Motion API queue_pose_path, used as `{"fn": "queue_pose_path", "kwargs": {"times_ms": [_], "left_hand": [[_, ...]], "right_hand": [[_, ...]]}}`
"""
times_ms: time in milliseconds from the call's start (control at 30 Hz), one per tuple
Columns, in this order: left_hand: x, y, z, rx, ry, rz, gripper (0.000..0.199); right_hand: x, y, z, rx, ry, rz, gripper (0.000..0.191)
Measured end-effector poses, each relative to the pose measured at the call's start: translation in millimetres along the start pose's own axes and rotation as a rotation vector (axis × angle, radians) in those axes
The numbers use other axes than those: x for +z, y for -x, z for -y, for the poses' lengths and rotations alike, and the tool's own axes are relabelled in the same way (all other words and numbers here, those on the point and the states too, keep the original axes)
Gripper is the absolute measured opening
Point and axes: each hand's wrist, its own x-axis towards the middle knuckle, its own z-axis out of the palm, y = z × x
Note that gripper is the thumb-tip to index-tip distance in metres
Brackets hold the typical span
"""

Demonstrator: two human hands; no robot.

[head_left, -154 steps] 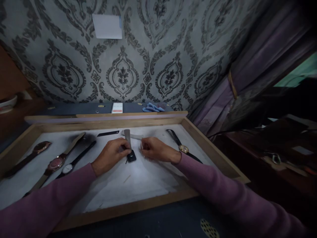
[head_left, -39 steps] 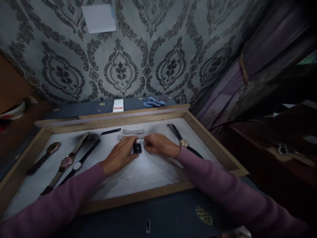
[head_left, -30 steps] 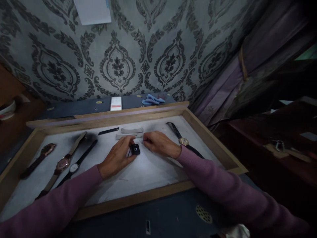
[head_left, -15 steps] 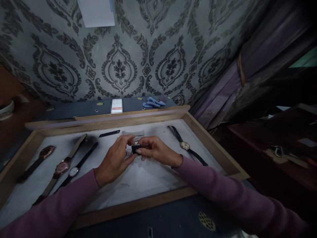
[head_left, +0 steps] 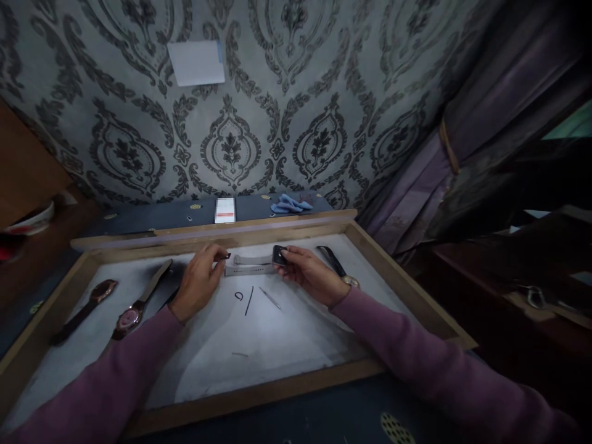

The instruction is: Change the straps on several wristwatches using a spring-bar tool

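My right hand (head_left: 308, 271) pinches a small black square watch case (head_left: 279, 254), just above the tray (head_left: 296, 370). Grey strap pieces (head_left: 247, 270) lie beside the case; whether they touch it I cannot tell. My left hand (head_left: 201, 280) has its fingers curled down over a slim black blade (head_left: 227, 256), whose end pokes out at the fingertips. Below the hands lie a small dark loop (head_left: 239, 296), a thin black strip (head_left: 250, 301) and a slender metal tool (head_left: 270, 298).
Several wristwatches lie in the tray, among them a brown one (head_left: 102, 291) and a pink-dialled one (head_left: 128, 319); a gold-faced one (head_left: 350, 281) is partly behind my right hand. Behind the wooden rim are a card-like item (head_left: 225, 210) and a blue cloth (head_left: 291, 203).
My hands have moved apart. The black case has gone right with my right hand, while my left hand has left it for the blade. The loop, strip and metal tool now show.
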Motion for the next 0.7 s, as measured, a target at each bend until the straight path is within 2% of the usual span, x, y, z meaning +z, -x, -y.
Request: {"fn": "queue_pose_path", "kwargs": {"times_ms": [133, 267, 500, 700], "left_hand": [[2.5, 1, 10, -0.050, -0.135, 0.119, 0.012], [6.2, 7, 12, -0.033, -0.182, 0.200, 0.017], [7.5, 7, 12, -0.076, -0.201, 0.233, 0.010], [5.9, 6, 6, -0.120, -0.182, 0.253, 0.012]], "right_hand": [[-3, -4, 1, 0.029, -0.038, -0.018, 0.014], [-2, -4, -1, 0.050, -0.027, -0.023, 0.013], [4, -3, -9, 0.059, 0.130, 0.022, 0.006], [5, -9, -18, -0.023, 0.377, 0.065, 0.010]]}}
